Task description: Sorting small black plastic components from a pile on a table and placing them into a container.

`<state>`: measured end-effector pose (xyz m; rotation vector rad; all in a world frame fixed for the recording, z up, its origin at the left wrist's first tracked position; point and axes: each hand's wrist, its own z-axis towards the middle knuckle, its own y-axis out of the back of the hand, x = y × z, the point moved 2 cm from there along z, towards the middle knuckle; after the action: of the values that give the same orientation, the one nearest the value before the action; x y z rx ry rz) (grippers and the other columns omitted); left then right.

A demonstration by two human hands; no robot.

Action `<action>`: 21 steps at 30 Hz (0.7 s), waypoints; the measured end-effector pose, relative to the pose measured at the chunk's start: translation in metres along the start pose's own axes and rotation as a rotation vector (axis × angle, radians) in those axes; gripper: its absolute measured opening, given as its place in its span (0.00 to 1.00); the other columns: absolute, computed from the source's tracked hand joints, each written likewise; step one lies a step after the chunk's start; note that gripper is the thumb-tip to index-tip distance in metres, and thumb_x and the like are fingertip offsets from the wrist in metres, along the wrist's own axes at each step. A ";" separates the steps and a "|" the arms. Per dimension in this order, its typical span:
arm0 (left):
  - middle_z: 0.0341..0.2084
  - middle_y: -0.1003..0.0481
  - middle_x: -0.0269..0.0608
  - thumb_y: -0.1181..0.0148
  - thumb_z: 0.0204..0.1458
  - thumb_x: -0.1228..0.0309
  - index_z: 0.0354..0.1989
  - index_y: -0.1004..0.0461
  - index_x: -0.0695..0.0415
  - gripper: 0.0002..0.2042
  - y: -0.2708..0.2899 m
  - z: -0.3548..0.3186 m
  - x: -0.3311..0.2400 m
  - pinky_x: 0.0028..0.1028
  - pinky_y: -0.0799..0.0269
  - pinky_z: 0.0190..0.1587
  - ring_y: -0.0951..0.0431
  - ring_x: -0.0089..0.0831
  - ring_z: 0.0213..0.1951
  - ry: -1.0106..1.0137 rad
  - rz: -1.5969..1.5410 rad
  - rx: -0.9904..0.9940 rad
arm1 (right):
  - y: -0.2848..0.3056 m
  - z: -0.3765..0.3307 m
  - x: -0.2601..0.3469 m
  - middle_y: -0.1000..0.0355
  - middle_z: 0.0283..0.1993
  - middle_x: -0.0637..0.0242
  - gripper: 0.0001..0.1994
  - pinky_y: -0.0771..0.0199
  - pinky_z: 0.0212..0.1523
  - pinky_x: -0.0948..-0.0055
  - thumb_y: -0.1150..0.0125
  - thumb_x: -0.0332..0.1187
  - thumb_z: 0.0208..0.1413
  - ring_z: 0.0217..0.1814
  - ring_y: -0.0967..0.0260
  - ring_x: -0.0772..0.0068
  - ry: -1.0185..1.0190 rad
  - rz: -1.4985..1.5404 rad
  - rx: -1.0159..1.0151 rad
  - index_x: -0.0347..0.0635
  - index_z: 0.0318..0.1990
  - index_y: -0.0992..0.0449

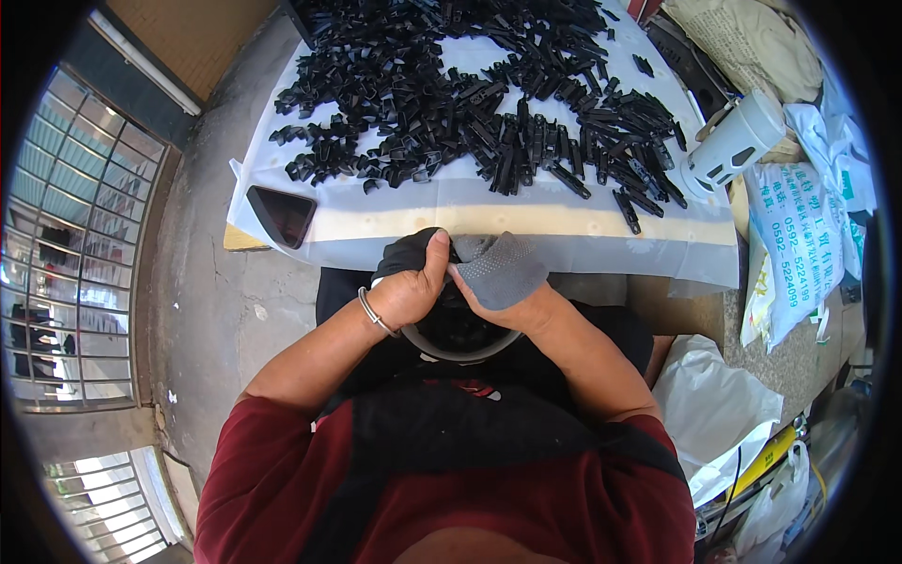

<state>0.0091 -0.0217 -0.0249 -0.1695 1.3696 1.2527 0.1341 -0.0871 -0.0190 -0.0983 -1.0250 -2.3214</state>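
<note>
My left hand [413, 287] and my right hand [507, 291] meet just off the near edge of the table, thumbs close together. A black fabric covering [406, 254] wraps the left fingers, leaving that thumb bare. Grey dotted fabric [503, 271] covers much of the right hand. Both hands are closed; a sliver of something dark shows between them, too hidden to name. Directly beneath, a round container [460, 355] sits at my lap with dark contents. Ahead, small black curved plastic pieces [329, 155] and long narrow black plastic pieces [526, 141] lie heaped on the table.
A pale cloth and clear sheet cover the table [376, 223]. A phone [282, 216] lies at its near left corner, and a white tumbler [733, 141] stands at the right edge. Plastic bags [714, 404] and a printed sack [789, 244] crowd the right side.
</note>
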 end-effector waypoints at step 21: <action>0.31 0.27 0.46 0.46 0.47 0.69 0.35 0.28 0.56 0.08 0.006 0.060 0.038 0.33 0.30 0.35 0.27 0.42 0.32 -0.162 0.672 -0.162 | 0.070 -0.007 -0.069 0.30 0.37 0.56 0.11 0.33 0.39 0.61 0.45 0.38 0.48 0.39 0.32 0.54 -0.633 -0.597 0.271 0.41 0.36 0.27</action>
<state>0.0317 0.0450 -0.0340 0.3027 1.2191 1.8893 0.2304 -0.0951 0.0018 -0.5042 -1.8841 -2.7095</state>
